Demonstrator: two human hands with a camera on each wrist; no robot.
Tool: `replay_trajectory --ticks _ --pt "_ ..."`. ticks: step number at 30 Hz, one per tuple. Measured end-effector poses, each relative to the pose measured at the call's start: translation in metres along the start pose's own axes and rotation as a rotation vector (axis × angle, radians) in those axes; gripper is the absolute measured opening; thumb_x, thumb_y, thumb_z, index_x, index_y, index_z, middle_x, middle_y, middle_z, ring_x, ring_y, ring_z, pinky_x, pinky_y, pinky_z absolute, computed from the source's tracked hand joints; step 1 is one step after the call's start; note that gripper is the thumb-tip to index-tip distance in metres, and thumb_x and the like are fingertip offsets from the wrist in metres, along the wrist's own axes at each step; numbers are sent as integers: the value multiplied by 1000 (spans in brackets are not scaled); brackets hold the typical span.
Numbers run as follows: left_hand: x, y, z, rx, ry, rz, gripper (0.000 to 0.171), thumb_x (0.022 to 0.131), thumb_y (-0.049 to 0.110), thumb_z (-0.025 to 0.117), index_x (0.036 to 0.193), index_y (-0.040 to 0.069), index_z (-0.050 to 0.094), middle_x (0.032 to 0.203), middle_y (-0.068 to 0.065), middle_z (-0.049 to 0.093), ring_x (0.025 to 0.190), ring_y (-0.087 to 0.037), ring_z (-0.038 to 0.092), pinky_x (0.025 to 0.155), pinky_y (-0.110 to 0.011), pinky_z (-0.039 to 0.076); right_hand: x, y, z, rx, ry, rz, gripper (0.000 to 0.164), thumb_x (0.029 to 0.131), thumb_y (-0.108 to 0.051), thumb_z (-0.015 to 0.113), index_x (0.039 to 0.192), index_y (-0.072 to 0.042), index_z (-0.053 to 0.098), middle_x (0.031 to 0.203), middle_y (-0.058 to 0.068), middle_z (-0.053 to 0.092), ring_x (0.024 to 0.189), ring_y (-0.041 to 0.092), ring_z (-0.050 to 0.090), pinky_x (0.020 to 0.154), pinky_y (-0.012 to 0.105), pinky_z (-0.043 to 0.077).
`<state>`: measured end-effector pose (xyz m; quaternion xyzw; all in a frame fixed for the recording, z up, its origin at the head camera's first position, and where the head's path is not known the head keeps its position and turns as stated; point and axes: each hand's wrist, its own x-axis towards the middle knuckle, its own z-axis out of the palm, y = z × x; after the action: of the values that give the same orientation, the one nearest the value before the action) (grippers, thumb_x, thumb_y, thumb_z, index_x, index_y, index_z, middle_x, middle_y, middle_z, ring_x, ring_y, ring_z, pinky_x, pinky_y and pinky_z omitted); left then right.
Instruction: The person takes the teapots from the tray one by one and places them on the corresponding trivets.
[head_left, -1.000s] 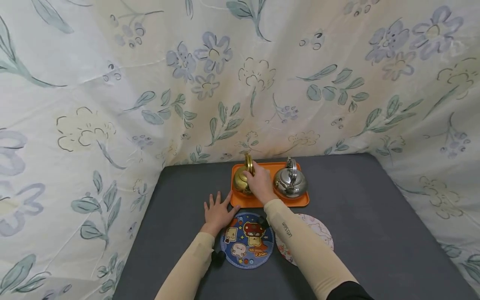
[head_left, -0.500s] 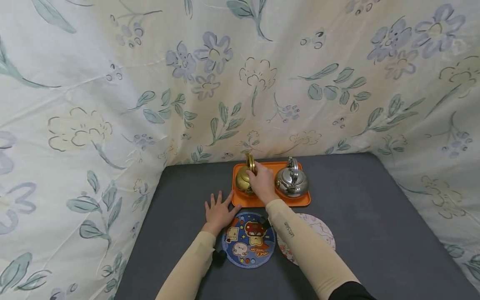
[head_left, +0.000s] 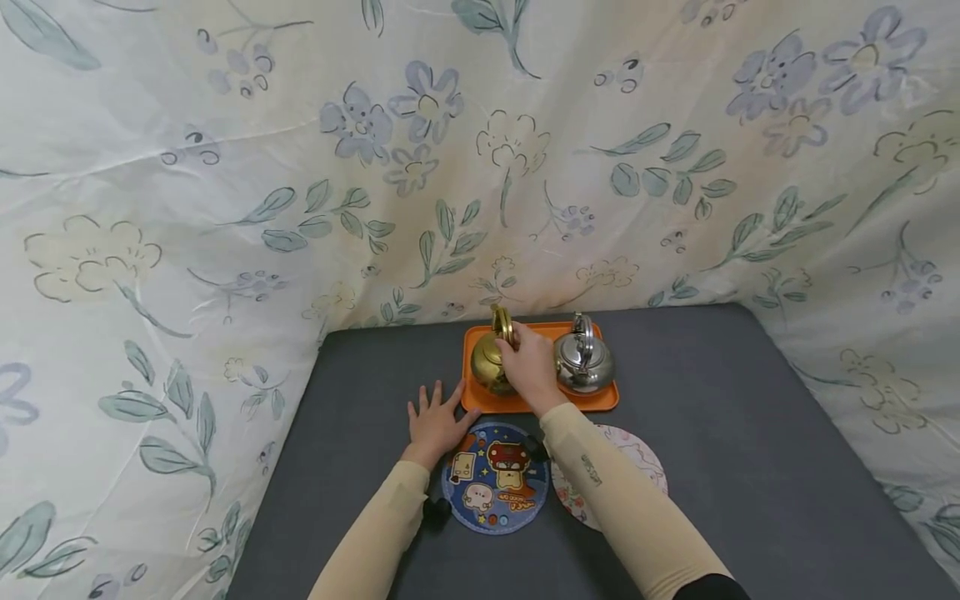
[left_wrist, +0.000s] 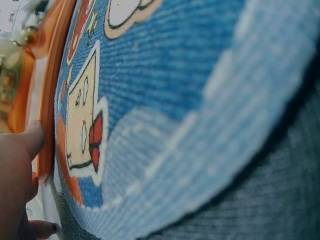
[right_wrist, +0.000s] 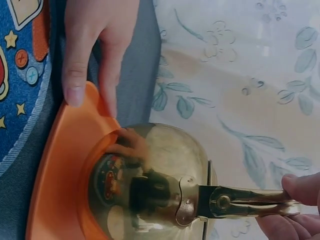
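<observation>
My right hand (head_left: 531, 362) pinches the upright handle of a gold kettle (head_left: 486, 364), which sits on the left side of an orange tray (head_left: 498, 405). In the right wrist view, thumb and fingers hold the end of the handle above the shiny kettle body (right_wrist: 170, 150); its base appears to rest in the tray. My left hand (head_left: 435, 429) lies with fingers spread at the tray's near left corner, and the left wrist view has its thumb against the tray's rim (left_wrist: 47, 95). On the tray's right side stands a silver kettle (head_left: 587, 367), close beside my right hand.
A round blue cartoon mat (head_left: 491, 508) lies in front of the tray. To its right is a round pink-and-white mat (head_left: 647, 467), partly covered by my right forearm. The dark grey table (head_left: 750, 433) meets a floral curtain (head_left: 420, 208) at the back and sides.
My right hand and the gold kettle have shifted slightly to the right on the tray. My left hand keeps its place at the corner. The head view has turned a little.
</observation>
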<state>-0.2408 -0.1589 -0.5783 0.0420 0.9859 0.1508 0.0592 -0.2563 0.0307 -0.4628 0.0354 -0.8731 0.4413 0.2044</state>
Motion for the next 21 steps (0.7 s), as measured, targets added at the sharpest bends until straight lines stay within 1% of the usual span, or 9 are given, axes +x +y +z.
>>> replay_trajectory --ticks 6,10,15,21 --pt "-7 3 3 12 -2 -17 76 94 74 45 160 40 28 166 -16 24 153 -48 13 119 -70 13 -11 -9 -16 11 9 -33 33 94 -16 73 122 0 70 104 17 77 90 32 75 77 46 61" --pt "-6 2 5 5 1 -18 76 94 73 45 160 39 28 167 -16 24 153 -48 12 119 -71 12 -17 -17 -24 47 7 -42 31 94 -14 73 121 1 70 105 16 77 91 31 76 78 45 61" --pt "-5 0 8 6 10 -18 76 95 72 46 160 39 27 167 -16 23 153 -48 12 119 -71 12 -29 -28 -36 95 -2 -52 34 94 -12 72 125 2 68 107 17 76 94 29 76 77 42 62" --pt "-5 0 7 12 8 -10 77 94 75 43 160 39 28 167 -16 23 153 -48 12 118 -71 12 -46 -36 -49 118 7 -104 32 92 -8 74 122 3 68 105 18 76 93 28 76 76 40 62"
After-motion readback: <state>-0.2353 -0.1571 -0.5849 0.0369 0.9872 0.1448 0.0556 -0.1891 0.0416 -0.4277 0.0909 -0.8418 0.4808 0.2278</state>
